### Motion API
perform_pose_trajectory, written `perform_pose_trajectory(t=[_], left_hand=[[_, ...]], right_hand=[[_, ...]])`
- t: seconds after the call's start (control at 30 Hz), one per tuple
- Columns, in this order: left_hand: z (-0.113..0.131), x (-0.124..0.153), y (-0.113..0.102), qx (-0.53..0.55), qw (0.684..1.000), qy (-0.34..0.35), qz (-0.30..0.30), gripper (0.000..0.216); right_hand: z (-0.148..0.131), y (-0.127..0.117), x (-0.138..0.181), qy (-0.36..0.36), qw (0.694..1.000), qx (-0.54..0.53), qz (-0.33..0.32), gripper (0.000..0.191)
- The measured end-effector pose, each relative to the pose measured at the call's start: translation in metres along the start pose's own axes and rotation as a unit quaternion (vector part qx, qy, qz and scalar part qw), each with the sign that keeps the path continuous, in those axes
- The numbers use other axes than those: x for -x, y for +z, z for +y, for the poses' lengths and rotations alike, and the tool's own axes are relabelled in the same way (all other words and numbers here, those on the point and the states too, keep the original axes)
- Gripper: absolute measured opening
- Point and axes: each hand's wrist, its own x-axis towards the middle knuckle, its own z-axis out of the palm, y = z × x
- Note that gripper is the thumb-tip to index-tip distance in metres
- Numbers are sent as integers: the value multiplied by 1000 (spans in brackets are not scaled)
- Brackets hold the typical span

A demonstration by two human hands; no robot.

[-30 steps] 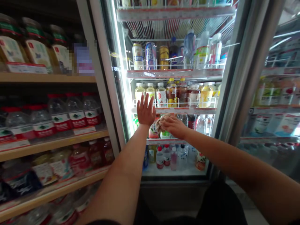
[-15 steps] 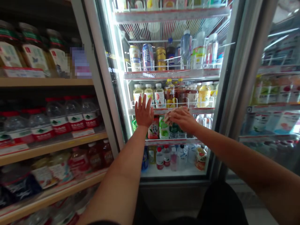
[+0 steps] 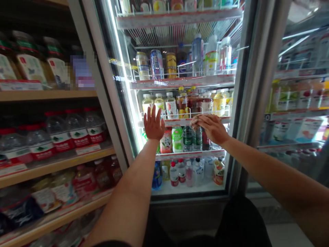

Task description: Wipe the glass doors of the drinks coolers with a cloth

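My left hand is stretched out flat with its fingers spread against the glass door of a lit drinks fridge. Under the fingers of my right hand is a crumpled, light brownish cloth, pressed to the same glass at about the height of a shelf edge. Part of the cloth is hidden by the hand. Behind the glass near my left hand stand a carton with a red label and a green-and-white bottle. Dark green bottles show below the cloth.
A wooden shelf rack with several bottles stands close on the left. The fridge's metal door frame runs down on the right, beside another glass-fronted fridge. My dark-clothed knee is low in front.
My right hand has slid the cloth to the right across the glass, away from my left hand. The left hand stays flat in place. The view has shifted slightly.
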Motion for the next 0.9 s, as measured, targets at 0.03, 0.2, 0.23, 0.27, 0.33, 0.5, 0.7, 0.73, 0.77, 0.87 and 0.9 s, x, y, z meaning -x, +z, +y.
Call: perform_pose_trajectory(t=[0.03, 0.2, 0.23, 0.27, 0.33, 0.5, 0.7, 0.73, 0.77, 0.87, 0.9], left_hand=[[0, 0, 0, 0, 1000, 0, 0, 52], [-1, 1, 2, 2, 1000, 2, 5, 52], [-1, 1, 3, 3, 1000, 2, 5, 52], [-2, 1, 3, 4, 1000, 1, 5, 53], [-2, 1, 4, 6, 1000, 0, 4, 53], [-4, 2, 5, 6, 1000, 2, 5, 54], [-3, 1, 3, 8, 1000, 0, 2, 53], [-2, 1, 3, 9, 1000, 0, 1, 53], [-2, 1, 2, 10, 1000, 0, 1, 54], [-2, 1, 2, 17, 1000, -4, -4, 53], [-1, 1, 2, 19, 1000, -7, -6, 53]], right_hand=[[0, 0, 4, 0, 1000, 1, -7, 36], [11, -6, 15, -60, 997, -2, -46, 37], [15, -8, 13, -50, 998, 1, -36, 37], [19, -10, 12, -28, 999, 6, -20, 37], [23, -12, 10, 28, 999, 18, 18, 39], [19, -14, 20, 41, 999, 19, 22, 35], [32, -18, 17, 97, 995, 12, 12, 30], [33, -17, 17, 122, 992, 13, 28, 31], [33, -17, 19, 140, 989, 13, 40, 32], [32, -15, 25, 137, 990, 9, 39, 33], [34, -15, 25, 129, 991, 1, 33, 32]])
